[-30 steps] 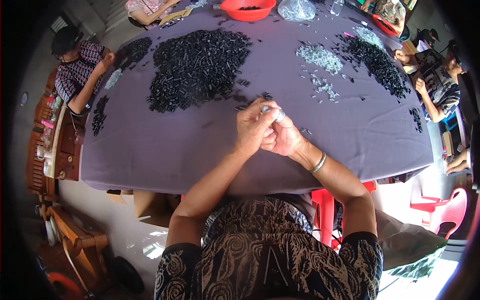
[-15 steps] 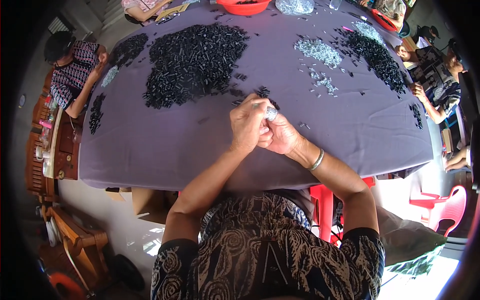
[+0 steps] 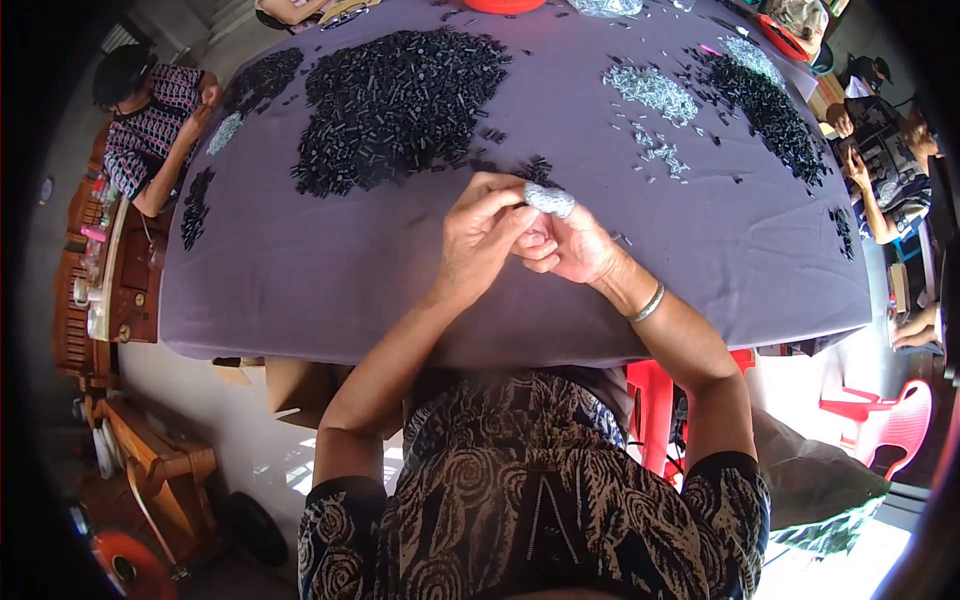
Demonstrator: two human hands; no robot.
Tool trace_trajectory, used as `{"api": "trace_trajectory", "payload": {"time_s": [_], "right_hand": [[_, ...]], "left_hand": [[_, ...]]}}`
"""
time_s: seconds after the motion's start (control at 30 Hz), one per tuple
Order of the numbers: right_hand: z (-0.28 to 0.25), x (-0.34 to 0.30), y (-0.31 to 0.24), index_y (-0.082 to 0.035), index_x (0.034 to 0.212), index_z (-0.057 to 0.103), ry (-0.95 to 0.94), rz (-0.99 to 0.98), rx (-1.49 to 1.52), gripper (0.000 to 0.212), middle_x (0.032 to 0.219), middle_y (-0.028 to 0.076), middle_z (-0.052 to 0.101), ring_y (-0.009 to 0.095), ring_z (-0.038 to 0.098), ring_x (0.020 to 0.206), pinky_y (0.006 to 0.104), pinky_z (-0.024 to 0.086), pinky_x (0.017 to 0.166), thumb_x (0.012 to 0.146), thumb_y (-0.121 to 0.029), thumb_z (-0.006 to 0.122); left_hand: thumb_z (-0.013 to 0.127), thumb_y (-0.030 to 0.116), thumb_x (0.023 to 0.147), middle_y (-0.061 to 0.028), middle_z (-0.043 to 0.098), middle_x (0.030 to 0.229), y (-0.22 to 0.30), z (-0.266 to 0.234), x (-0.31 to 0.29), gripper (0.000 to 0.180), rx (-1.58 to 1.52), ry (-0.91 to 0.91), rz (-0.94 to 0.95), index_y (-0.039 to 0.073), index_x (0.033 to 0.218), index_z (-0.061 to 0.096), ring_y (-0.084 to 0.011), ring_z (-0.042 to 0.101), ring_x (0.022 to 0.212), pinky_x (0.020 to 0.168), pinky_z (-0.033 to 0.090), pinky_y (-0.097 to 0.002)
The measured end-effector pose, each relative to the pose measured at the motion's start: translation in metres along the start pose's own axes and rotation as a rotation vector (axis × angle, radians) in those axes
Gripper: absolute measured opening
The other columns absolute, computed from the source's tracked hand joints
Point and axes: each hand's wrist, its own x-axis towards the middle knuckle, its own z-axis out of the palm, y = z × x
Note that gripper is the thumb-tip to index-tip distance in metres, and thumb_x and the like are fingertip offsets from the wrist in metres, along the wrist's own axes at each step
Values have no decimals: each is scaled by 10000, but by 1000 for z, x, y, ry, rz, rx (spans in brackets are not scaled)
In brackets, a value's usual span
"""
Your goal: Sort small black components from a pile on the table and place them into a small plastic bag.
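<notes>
My left hand (image 3: 474, 238) and my right hand (image 3: 580, 243) meet above the near part of the cloth-covered table, fingers closed together. A silvery-grey wrap (image 3: 550, 200) covers my right thumb, which reaches across toward my left fingertips. Whatever is pinched between the hands is hidden or too small to name. Just beyond them lies a small cluster of short black tube-like pieces (image 3: 536, 170). A large heap of the same black pieces (image 3: 400, 110) spreads to the far left. To the far right is a pile of small clear or silvery pieces (image 3: 652, 94).
The purple-grey tablecloth (image 3: 300, 290) hangs over the near edge. More black pieces (image 3: 765, 115) are heaped at the right. One person (image 3: 150, 130) sits at the left, another (image 3: 885, 165) at the right. A red basket (image 3: 503, 5) stands at the far edge; a red chair (image 3: 900, 430) is at lower right.
My hands have shifted slightly left and loosened a little, and the wrapped right thumb now shows more fully. The view has tilted, so the far table items sit higher.
</notes>
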Motion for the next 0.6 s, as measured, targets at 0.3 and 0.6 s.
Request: {"api": "trace_trajectory", "payload": {"time_s": [0.3, 0.6], "right_hand": [[-1, -23, -62, -68, 862, 588, 628, -338, -703, 88, 637, -38, 497, -8, 364, 485, 152, 201, 372, 889, -149, 569], [-19, -38, -77, -53, 782, 644, 371, 86, -1573, 126, 624, 6, 576, 93, 501, 585, 266, 398, 531, 705, -144, 685]], "left_hand": [[680, 91, 753, -133, 602, 807, 4, -95, 0, 146, 964, 99, 14, 27, 883, 663, -299, 600, 724, 651, 469, -352], [655, 207, 783, -107, 596, 933, -7, -116, -18, 193, 1174, 44, -137, 72, 920, 662, -302, 585, 878, 767, 472, -376]]}}
